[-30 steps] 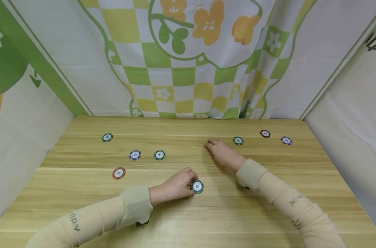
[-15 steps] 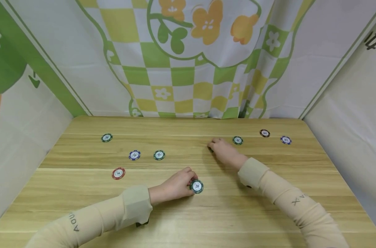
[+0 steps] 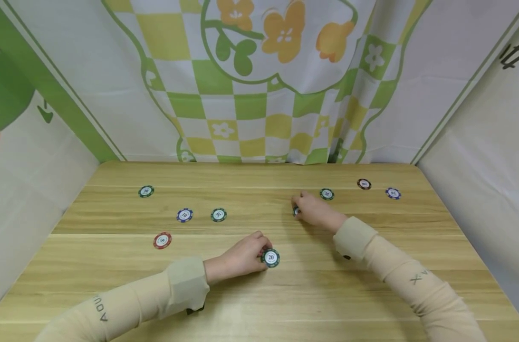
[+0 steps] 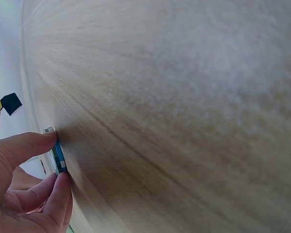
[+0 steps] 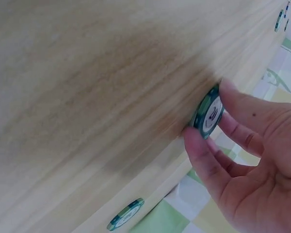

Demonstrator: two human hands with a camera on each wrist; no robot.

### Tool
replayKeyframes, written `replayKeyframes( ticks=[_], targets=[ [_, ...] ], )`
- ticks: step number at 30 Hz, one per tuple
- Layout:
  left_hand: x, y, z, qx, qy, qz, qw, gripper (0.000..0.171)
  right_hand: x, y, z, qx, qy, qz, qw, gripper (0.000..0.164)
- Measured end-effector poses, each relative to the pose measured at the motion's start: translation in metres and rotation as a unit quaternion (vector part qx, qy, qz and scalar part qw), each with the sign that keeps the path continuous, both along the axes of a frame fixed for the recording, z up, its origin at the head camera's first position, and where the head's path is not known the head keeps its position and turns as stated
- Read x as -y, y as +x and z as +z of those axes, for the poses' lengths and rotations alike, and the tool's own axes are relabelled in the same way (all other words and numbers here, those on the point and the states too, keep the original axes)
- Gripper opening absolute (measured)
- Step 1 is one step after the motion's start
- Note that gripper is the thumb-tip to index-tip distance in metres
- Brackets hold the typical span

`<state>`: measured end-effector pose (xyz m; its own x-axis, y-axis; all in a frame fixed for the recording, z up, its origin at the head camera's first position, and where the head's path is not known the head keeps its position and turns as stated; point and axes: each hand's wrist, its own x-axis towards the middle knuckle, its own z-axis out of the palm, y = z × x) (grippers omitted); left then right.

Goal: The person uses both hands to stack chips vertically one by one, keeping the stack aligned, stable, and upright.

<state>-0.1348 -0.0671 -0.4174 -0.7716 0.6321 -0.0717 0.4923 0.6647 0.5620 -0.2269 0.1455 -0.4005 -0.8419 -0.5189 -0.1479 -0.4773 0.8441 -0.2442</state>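
Note:
Near the middle of the table, my left hand (image 3: pixel 243 255) pinches a green poker chip (image 3: pixel 270 257) marked 20 by its edges. The left wrist view shows thumb and fingers at opposite sides of that chip (image 4: pixel 58 154), close over the wood. Farther back and to the right, my right hand (image 3: pixel 312 209) grips another green poker chip (image 3: pixel 296 211), mostly covered by the fingers in the head view. In the right wrist view this chip (image 5: pixel 209 111) stands tilted between thumb and forefinger, its white centre showing.
On the left of the wooden table (image 3: pixel 328 304) lie a red chip (image 3: pixel 162 240), a blue chip (image 3: pixel 184 215) and green chips (image 3: pixel 218 214). Back right are a green chip (image 3: pixel 327 194), a black chip (image 3: pixel 364 184) and a blue chip (image 3: pixel 393 193). A patterned curtain (image 3: pixel 251 104) hangs behind.
My right hand has shifted slightly right and toward me, and the green poker chip in its fingers has come into sight. My left hand keeps its chip in nearly the same place.

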Motion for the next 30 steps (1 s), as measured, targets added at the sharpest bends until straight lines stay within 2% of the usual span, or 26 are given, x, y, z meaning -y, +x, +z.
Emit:
replayKeyframes(
  ticks=[5,15,24,30],
  targets=[
    [0.000,0.000,0.000,0.000,-0.005,0.001,1.0000,0.034,-0.004,-0.001,-0.001,0.024,-0.025,0.003,0.999,0.025],
    [0.001,0.001,0.000,0.003,-0.001,0.002,1.0000,0.033,-0.009,0.001,0.002,0.028,-0.034,0.028,0.999,0.027],
    [0.000,0.001,-0.001,0.000,0.007,0.003,1.0000,0.034,-0.012,0.003,0.004,0.111,-0.068,-0.003,0.991,0.009],
    [0.000,0.001,-0.001,0.000,0.007,0.005,1.0000,0.034,-0.014,0.009,0.005,0.175,-0.116,-0.049,0.977,0.008]
  ],
)
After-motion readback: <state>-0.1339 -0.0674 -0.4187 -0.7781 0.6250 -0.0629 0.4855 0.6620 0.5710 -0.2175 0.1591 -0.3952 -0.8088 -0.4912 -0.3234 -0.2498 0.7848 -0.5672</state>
